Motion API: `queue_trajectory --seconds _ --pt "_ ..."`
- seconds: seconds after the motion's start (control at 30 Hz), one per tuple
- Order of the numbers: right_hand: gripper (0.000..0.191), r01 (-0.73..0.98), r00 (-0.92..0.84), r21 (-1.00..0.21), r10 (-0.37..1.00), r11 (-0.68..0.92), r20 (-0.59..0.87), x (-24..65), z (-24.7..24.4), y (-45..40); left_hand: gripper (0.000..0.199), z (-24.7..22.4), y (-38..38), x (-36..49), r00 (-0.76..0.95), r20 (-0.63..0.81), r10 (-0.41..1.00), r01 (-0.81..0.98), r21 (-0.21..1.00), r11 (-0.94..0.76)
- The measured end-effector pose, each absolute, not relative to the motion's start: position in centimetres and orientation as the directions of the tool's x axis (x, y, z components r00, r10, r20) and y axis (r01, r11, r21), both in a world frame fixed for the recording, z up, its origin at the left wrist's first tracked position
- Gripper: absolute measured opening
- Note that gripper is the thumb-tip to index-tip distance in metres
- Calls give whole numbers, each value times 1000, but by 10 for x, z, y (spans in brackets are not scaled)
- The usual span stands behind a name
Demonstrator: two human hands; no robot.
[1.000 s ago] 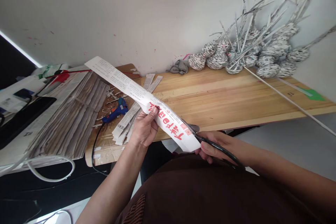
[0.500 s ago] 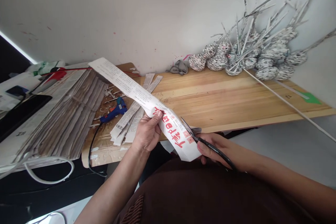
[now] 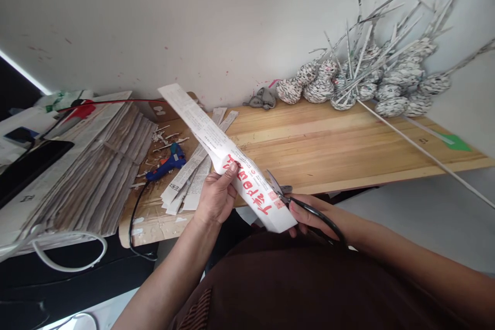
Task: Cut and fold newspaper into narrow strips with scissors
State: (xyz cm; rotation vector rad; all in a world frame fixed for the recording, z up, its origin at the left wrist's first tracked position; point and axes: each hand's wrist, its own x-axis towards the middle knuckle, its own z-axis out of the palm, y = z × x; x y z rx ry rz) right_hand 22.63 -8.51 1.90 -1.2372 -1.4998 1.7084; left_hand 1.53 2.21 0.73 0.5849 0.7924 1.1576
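A long folded strip of newspaper (image 3: 204, 129) with red printed characters slants across the middle of the view. My left hand (image 3: 220, 191) is closed on it, thumb on top near the red print. In my right hand (image 3: 309, 211) is a pair of black-handled scissors (image 3: 319, 215), its blades parted beside the strip's near right edge. Some fingers of that hand lie under the strip's near end and are partly hidden. Behind my left hand, cut newspaper strips (image 3: 183, 178) lie on the wooden table.
A thick newspaper stack (image 3: 112, 165) stands at left, beside a blue glue gun (image 3: 168, 162) and paper scraps. Several woven paper balls (image 3: 402, 75) with protruding sticks line the wall. A grey cloth (image 3: 263, 99) lies near them. One long rod (image 3: 421, 149) crosses the table's right side (image 3: 309, 139).
The far end of the newspaper strip has swung to the right. The scissors' blades have opened wider, and the strip's near end has shifted slightly up.
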Motion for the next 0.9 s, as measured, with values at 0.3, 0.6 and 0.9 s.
queue_trajectory --seconds 0.3,0.6,0.9 --pt "55 -19 -532 -997 845 -81 -59 243 7 -86 36 14 19 15 184 -226 957 -555 779 291" --pt "61 -139 -524 -972 847 -189 -90 248 -24 -98 32 14 17 14 161 -204 966 -510 821 258" --pt "59 45 -520 -986 839 -158 -158 244 3 -95 34 18 13 14 149 -268 952 -511 804 306"
